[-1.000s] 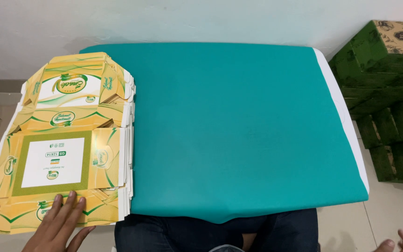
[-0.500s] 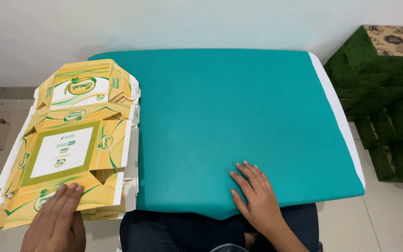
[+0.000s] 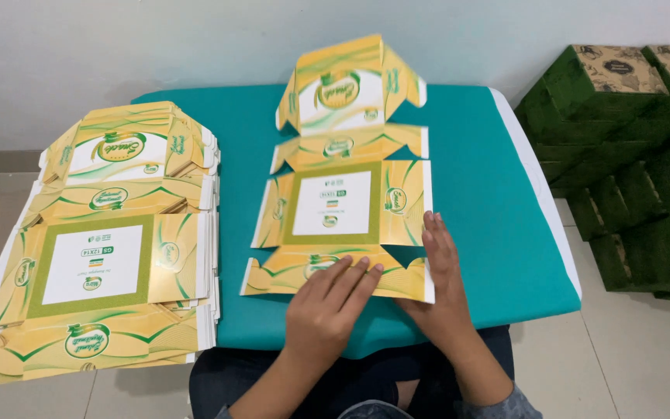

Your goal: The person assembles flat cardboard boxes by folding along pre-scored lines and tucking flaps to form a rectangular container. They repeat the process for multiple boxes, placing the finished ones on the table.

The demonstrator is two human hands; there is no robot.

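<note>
One flat yellow-and-green carton blank (image 3: 348, 178) lies unfolded on the teal table (image 3: 490, 233), its far flaps lifted a little. My left hand (image 3: 327, 310) rests flat on the blank's near flap, fingers spread. My right hand (image 3: 443, 287) lies palm down on the blank's near right corner and the table beside it. Neither hand grips anything. At the left stands a thick stack of the same carton blanks (image 3: 102, 248), apart from both hands.
Stacks of dark green boxes with brown printed tops (image 3: 630, 147) stand on the floor at the right. A white wall (image 3: 195, 39) runs behind the table. My legs are under the table's near edge. Tiled floor shows at both sides.
A single blank has come off the left stack onto the middle of the table. My left hand has moved from the stack onto this blank, and my right hand has shifted to its right corner.
</note>
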